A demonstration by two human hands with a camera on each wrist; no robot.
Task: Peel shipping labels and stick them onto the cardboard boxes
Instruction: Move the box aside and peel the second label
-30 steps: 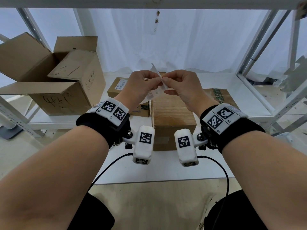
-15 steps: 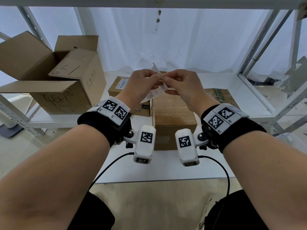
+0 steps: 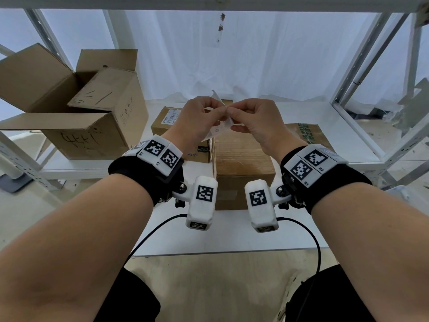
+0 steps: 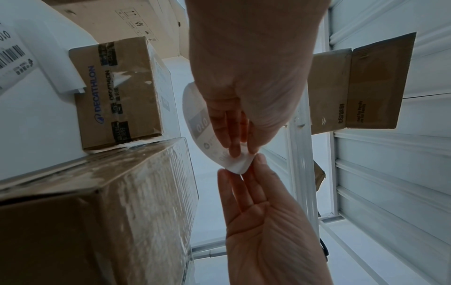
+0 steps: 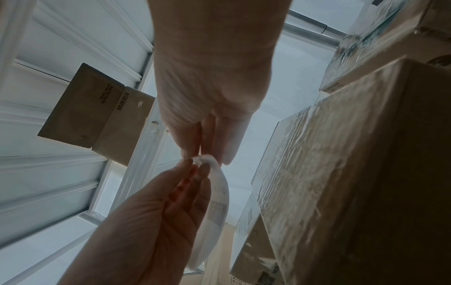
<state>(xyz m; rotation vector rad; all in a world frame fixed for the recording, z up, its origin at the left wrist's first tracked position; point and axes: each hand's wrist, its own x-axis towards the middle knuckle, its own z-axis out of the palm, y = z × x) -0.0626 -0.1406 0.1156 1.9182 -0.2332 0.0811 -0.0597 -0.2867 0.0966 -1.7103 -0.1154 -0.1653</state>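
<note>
Still, left hand (image 3: 197,119) and right hand (image 3: 254,122) pinch the shipping label (image 3: 219,130) at fingertips above the taped cardboard box (image 3: 241,156); grips unchanged. Behind: the labelled box (image 3: 166,119), the open box (image 3: 81,108).

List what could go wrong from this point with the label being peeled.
1. Both hands, left and right, pinch only one corner of the label; a hard pull might tear it there.
2. The label curls and hangs free below the fingers, so any freed sticky side could fold onto itself.
3. It is held in the air above the taped box; dropped loosely, it could land crooked or wrinkled on the tape.
</note>
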